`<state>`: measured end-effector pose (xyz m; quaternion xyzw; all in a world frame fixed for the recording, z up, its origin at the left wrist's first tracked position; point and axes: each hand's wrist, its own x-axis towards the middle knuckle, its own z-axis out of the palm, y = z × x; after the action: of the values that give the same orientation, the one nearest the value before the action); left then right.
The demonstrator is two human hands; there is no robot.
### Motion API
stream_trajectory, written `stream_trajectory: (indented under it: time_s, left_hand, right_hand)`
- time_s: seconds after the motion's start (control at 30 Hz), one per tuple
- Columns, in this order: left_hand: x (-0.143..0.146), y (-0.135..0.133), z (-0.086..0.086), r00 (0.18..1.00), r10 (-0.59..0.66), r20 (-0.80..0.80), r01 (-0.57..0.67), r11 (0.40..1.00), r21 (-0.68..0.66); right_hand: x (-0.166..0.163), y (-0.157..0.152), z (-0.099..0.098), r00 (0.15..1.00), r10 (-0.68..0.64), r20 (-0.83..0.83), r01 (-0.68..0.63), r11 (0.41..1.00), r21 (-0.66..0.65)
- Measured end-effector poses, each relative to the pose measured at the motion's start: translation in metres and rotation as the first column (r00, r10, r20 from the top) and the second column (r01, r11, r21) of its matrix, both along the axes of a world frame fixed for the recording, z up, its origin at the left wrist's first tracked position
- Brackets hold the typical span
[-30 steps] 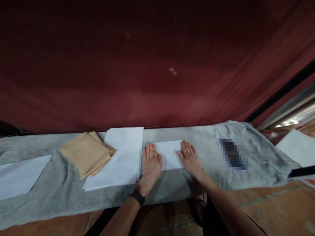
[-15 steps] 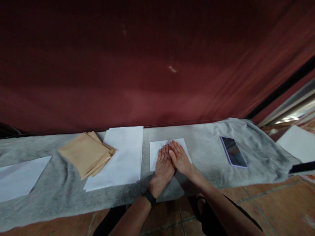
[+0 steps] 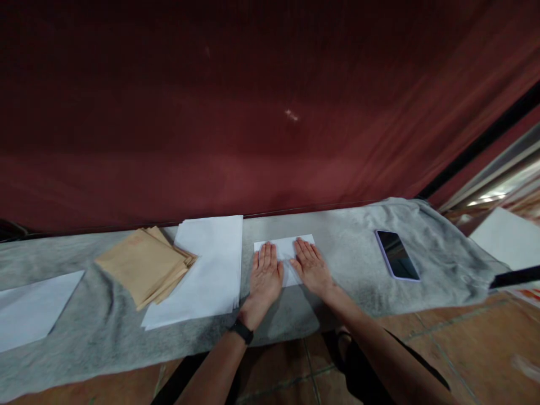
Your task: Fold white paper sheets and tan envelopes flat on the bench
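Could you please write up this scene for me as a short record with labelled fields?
Left hand: open, palm down on the small white paper; black band on the wrist
Right hand: open, palm down on the same paper
Surface: grey cloth
To the left: stack of white sheets, brown envelopes against its edge
To the right: phone, screen up, untouched
Backdrop: red curtain

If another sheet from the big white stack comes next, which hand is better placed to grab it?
Probably the left. The left hand lies flat on the small paper right beside the stack; the right hand rests farther off, nearer the phone.
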<state>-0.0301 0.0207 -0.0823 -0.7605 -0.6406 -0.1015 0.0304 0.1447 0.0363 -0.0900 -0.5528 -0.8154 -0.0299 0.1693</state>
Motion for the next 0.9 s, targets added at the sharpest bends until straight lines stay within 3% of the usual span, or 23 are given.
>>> stream_trajectory:
  time_s: [0.47, 0.73, 0.83, 0.9]
  left_hand:
    - [-0.026, 0.001, -0.006, 0.997, 0.079, 0.022, -0.080, 0.996, 0.044]
    - [-0.034, -0.001, -0.009, 0.993, 0.104, 0.052, -0.109, 0.990, 0.089]
    - [-0.021, -0.007, -0.002, 0.997, 0.057, 0.055, -0.062, 0.994, 0.091]
    - [-0.007, -0.013, 0.002, 0.998, -0.033, 0.053, 0.029, 0.997, 0.069]
  right_hand:
    - [0.042, 0.001, -0.008, 0.994, -0.097, 0.058, 0.100, 0.993, -0.067]
    - [0.056, 0.000, -0.009, 0.988, -0.154, 0.005, 0.154, 0.985, -0.072]
    - [0.047, -0.001, -0.001, 0.985, -0.173, -0.026, 0.170, 0.982, -0.080]
    - [0.035, -0.004, 0.005, 0.993, -0.111, -0.041, 0.107, 0.990, -0.089]
